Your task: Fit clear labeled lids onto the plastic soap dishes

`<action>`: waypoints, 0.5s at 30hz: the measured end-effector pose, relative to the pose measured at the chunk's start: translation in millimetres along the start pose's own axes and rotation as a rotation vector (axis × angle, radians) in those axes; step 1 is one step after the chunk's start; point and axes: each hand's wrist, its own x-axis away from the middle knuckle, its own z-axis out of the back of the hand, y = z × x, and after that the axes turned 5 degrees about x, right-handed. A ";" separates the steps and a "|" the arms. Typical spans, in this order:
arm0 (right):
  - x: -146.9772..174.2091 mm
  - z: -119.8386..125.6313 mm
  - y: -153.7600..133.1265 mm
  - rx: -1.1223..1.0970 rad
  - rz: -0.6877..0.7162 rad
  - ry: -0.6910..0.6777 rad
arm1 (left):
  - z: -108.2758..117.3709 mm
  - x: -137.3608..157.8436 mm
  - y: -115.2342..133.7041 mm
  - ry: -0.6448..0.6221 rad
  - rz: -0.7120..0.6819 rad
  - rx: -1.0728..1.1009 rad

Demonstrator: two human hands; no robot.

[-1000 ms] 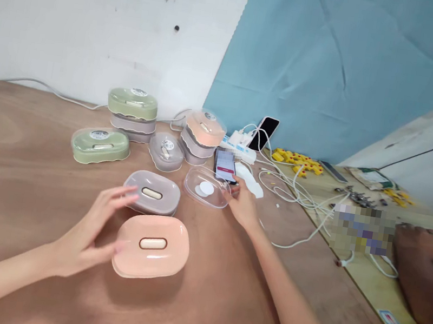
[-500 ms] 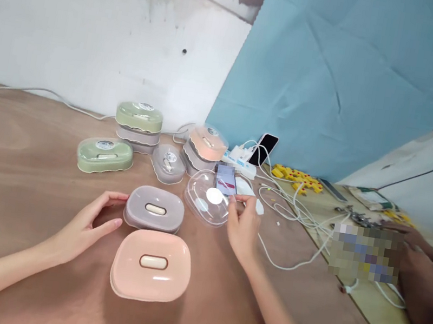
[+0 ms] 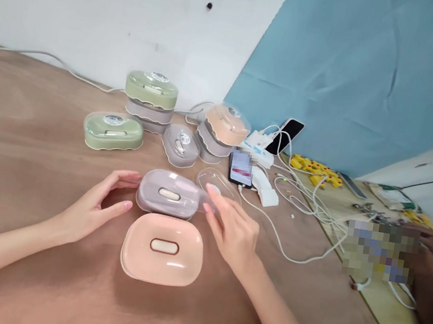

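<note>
A lilac oval box (image 3: pixel 171 176) with a cream handle inset sits in front of me, just behind a peach box (image 3: pixel 160 268) of the same shape. My left hand (image 3: pixel 98 206) is open at the lilac box's left side, thumb and fingers apart, fingertips close to its edge. At its right side, my right hand (image 3: pixel 232 230) pinches a clear plastic lid, with a transparent blur between the fingertips and the box. Behind those fingers shows a clear oval lid outline (image 3: pixel 214 174), partly hidden by the hand; I cannot tell whether it is the same lid.
Lidded boxes stand at the back: a green box (image 3: pixel 113 132), a stack topped with green (image 3: pixel 151 91), a lilac one (image 3: pixel 180 148) and a stack topped with peach (image 3: pixel 226 125). To the right are phones, a power strip (image 3: pixel 261 155), cables, yellow parts (image 3: pixel 316 169) and a co-worker's hand.
My right hand has moved left from the clear lid's right edge toward the lilac box. My left hand stays beside the box. The view has tilted down.
</note>
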 end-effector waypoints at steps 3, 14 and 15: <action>-0.3 -3.4 -1.8 -0.018 0.217 0.014 | 0.2 -1.0 -1.7 -0.026 -0.037 -0.009; 6.5 -13.7 4.4 -0.246 0.262 -0.149 | -3.0 -1.5 -0.1 -0.183 -0.131 -0.084; 7.2 -13.8 3.8 -0.300 0.225 -0.202 | -3.5 -1.0 -0.3 -0.192 -0.129 -0.086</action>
